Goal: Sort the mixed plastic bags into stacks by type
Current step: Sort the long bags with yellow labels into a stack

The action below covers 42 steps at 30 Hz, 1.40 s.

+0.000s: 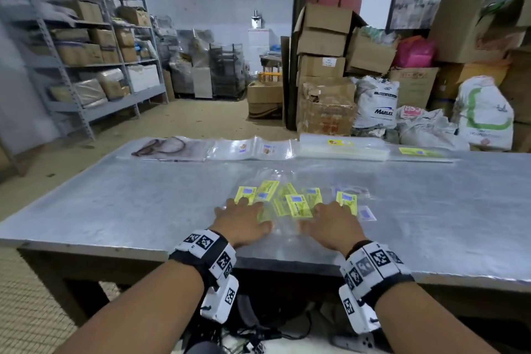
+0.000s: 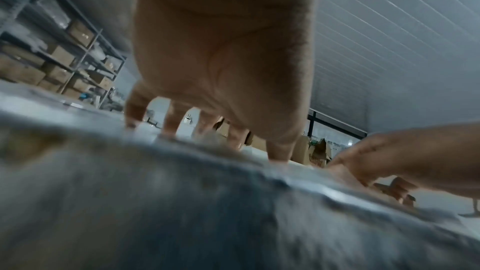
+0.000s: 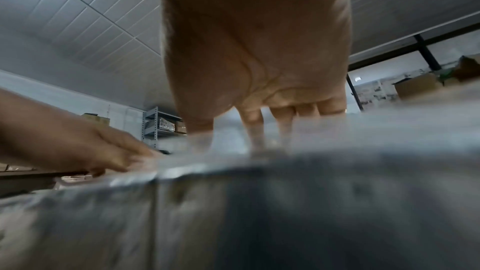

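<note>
A loose pile of clear plastic bags (image 1: 296, 204) with yellow and blue labels lies spread in the middle of the metal table (image 1: 129, 195). My left hand (image 1: 244, 220) rests flat on the pile's left side, fingers spread. On its right side my right hand (image 1: 333, 224) lies flat the same way. In the left wrist view the left hand's fingertips (image 2: 171, 130) touch the surface; the right wrist view shows the right hand's fingertips (image 3: 255, 140) pressing down on clear plastic. Along the far edge lie sorted bags: a pink-printed stack (image 1: 169, 146), small-label bags (image 1: 255, 149), a thick clear stack (image 1: 342, 145), and yellow-label bags (image 1: 419, 152).
Beyond the table stand cardboard boxes (image 1: 324, 66) and white sacks (image 1: 376, 103) on the right. Grey metal shelving (image 1: 86, 46) with boxes lines the left wall. The table's near edge (image 1: 115, 247) runs just in front of my wrists.
</note>
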Each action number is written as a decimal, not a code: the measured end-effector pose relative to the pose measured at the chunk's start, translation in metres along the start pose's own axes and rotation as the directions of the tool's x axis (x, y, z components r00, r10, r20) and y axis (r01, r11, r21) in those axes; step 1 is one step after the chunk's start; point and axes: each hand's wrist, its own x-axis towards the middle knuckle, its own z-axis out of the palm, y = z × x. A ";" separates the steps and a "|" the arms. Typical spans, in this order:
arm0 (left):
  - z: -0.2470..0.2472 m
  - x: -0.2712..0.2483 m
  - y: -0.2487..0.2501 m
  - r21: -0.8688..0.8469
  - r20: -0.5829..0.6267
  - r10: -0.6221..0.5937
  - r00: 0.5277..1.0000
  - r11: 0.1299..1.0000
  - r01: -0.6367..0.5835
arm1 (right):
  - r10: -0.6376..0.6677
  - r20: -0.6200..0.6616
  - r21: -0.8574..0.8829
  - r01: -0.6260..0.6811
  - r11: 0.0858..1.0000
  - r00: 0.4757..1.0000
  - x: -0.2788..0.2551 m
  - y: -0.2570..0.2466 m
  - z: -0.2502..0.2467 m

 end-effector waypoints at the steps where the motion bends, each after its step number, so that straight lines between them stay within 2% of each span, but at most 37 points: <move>1: 0.007 -0.002 0.004 -0.005 -0.065 0.019 0.998 1.000 -0.019 | -0.002 -0.048 0.004 0.002 1.000 0.999 -0.005 -0.001 0.005; 4: 0.024 -0.006 0.012 -0.067 -0.265 0.052 0.963 0.995 -0.073 | -0.011 -0.188 0.055 0.022 0.998 0.982 -0.016 -0.004 0.018; 7: 0.027 -0.008 0.011 -0.242 -0.354 0.018 0.935 0.964 -0.110 | 0.005 -0.264 0.104 0.023 0.994 0.964 -0.020 -0.005 0.029; 10: 0.028 -0.009 0.004 -0.411 -0.444 -0.086 0.892 0.904 -0.117 | 0.013 -0.292 0.132 0.027 0.991 0.956 -0.020 -0.005 0.031; 12: 0.031 -0.007 -0.002 -0.450 -0.482 -0.183 0.857 0.891 -0.063 | 0.014 -0.294 0.138 0.028 0.990 0.956 -0.020 -0.003 0.031; 14: 0.029 -0.007 -0.004 -0.467 -0.419 -0.263 0.869 0.883 0.042 | 0.010 -0.296 0.150 0.036 0.988 0.955 -0.022 -0.003 0.031; 17: 0.024 -0.007 -0.001 -0.407 -0.318 -0.269 0.909 0.905 0.125 | -0.014 -0.300 0.160 0.064 0.985 0.954 -0.028 -0.005 0.028; 23: 0.028 -0.002 -0.005 -0.406 -0.306 -0.239 0.922 0.908 0.101 | -0.010 -0.327 0.172 0.070 0.983 0.945 -0.031 -0.005 0.029; 29: 0.032 0.002 -0.009 -0.486 -0.335 -0.183 0.924 0.874 -0.003 | 0.007 -0.312 0.199 0.059 0.978 0.950 -0.030 -0.006 0.028; 32: 0.032 0.001 -0.010 -0.522 -0.337 -0.159 0.928 0.852 -0.044 | 0.013 -0.307 0.250 0.067 0.966 0.952 -0.031 -0.008 0.025; 35: 0.032 0.000 -0.011 -0.534 -0.347 -0.144 0.927 0.843 -0.069 | 0.046 -0.314 0.385 0.083 0.919 0.948 -0.030 -0.007 0.016; 37: 0.029 -0.002 -0.010 -0.528 -0.351 -0.146 0.925 0.847 -0.067 | 0.096 -0.332 0.426 0.058 0.903 0.938 -0.025 -0.005 0.007; 39: 0.026 -0.004 -0.008 -0.491 -0.336 -0.155 0.929 0.870 -0.032 | 0.148 -0.316 0.375 -0.020 0.927 0.937 -0.018 0.001 -0.002; 42: 0.021 -0.005 -0.003 -0.390 -0.249 -0.174 0.953 0.918 0.066 | 0.238 -0.144 0.215 -0.205 0.955 0.960 -0.011 0.008 -0.008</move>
